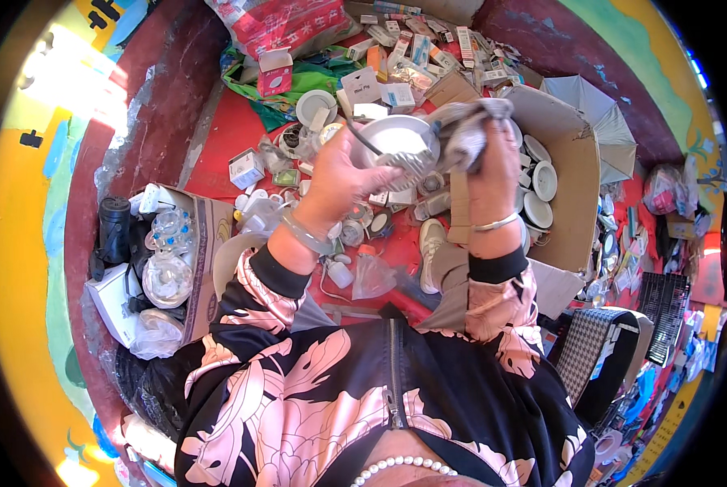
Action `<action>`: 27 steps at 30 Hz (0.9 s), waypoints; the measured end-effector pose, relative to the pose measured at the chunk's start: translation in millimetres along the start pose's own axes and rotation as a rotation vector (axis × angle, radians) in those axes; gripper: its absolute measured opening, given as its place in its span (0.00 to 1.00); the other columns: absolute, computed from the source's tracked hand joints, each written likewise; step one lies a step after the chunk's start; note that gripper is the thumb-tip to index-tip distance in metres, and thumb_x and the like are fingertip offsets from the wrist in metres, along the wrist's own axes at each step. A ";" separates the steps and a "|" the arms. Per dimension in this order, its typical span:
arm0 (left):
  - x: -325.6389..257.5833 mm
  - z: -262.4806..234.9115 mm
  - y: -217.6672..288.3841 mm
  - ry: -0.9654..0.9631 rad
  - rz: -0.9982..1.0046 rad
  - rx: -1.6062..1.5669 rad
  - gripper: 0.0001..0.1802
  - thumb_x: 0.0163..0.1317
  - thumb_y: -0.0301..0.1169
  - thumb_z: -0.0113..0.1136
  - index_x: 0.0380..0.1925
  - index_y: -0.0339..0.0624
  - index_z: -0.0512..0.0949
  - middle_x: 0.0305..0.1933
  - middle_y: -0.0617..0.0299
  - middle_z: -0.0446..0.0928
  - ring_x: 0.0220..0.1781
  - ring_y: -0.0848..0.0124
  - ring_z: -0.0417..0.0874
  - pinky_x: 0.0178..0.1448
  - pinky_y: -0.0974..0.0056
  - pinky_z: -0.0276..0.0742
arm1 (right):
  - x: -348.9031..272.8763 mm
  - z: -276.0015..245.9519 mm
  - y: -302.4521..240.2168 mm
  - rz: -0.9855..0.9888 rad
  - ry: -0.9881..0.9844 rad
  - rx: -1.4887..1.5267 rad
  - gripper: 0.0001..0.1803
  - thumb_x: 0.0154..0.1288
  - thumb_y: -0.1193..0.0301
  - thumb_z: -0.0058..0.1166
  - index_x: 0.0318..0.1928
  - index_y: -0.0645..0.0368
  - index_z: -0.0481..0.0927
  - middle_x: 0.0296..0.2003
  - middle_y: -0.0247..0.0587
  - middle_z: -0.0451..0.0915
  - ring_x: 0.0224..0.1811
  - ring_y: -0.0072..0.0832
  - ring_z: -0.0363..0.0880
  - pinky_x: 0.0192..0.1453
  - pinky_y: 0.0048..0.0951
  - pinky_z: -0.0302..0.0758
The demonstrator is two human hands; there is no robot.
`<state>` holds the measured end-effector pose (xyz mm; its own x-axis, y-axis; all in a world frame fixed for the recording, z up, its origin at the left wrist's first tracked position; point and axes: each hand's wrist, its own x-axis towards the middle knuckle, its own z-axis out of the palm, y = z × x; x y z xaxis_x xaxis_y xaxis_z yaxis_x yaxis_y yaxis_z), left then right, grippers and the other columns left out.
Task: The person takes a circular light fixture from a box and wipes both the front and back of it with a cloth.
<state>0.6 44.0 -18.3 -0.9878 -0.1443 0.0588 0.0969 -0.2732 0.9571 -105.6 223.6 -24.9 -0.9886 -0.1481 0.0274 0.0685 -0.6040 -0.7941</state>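
Observation:
A round white recessed downlight (pixel 399 136) with a ribbed metal heat sink and a dark cable is gripped by my left hand (pixel 339 178), its thumb lying on the ribs. Bunched in my right hand (pixel 495 172) is a grey cloth (pixel 466 136), slightly blurred, close to the downlight's right side. Whether the cloth touches the light I cannot tell. Just right of that hand stands an open cardboard box (pixel 565 154) with several round white lights (pixel 544 180) in it.
Small cartons (pixel 420 50) and loose lamp parts cover the red floor ahead. At my left stands a second cardboard box (pixel 204 268) of plastic-wrapped pieces. My shoe (pixel 431 252) is beneath my hands. A houndstooth-patterned object (pixel 588 345) sits at lower right.

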 end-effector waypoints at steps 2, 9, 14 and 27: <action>1.8 -3.7 4.7 0.057 0.024 -0.129 0.27 0.46 0.20 0.66 0.48 0.37 0.68 0.43 0.60 0.76 0.44 0.72 0.78 0.49 0.67 0.75 | 12.9 -13.3 -16.1 0.049 -0.036 0.255 0.13 0.69 0.69 0.41 0.49 0.62 0.72 0.42 0.41 0.77 0.42 0.31 0.77 0.47 0.32 0.76; 5.5 -9.6 -2.4 -0.065 -0.034 -0.111 0.30 0.46 0.19 0.66 0.51 0.36 0.66 0.47 0.59 0.75 0.47 0.70 0.78 0.52 0.66 0.75 | -18.1 17.3 -3.8 0.177 -0.291 -0.073 0.15 0.67 0.71 0.46 0.52 0.64 0.71 0.43 0.37 0.77 0.44 0.23 0.75 0.50 0.25 0.72; 1.7 -2.3 -3.2 -0.089 -0.039 -0.094 0.29 0.46 0.21 0.67 0.50 0.37 0.66 0.47 0.60 0.75 0.46 0.72 0.77 0.52 0.65 0.74 | -28.5 22.4 10.9 0.099 -0.239 -0.205 0.12 0.66 0.72 0.48 0.47 0.64 0.74 0.37 0.33 0.78 0.35 0.17 0.75 0.40 0.19 0.72; 5.5 -8.2 -7.6 -0.105 -0.305 -0.074 0.30 0.45 0.22 0.67 0.51 0.36 0.68 0.46 0.58 0.76 0.47 0.71 0.77 0.53 0.64 0.73 | -12.6 14.3 -22.5 0.177 -0.239 -0.426 0.14 0.68 0.66 0.44 0.44 0.64 0.75 0.35 0.35 0.78 0.33 0.22 0.76 0.36 0.24 0.74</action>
<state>-4.6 37.5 -27.7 -0.9795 0.0526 -0.1945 -0.2003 -0.3579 0.9120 -92.7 227.9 1.3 -0.9052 -0.4238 -0.0317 0.1222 -0.1880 -0.9745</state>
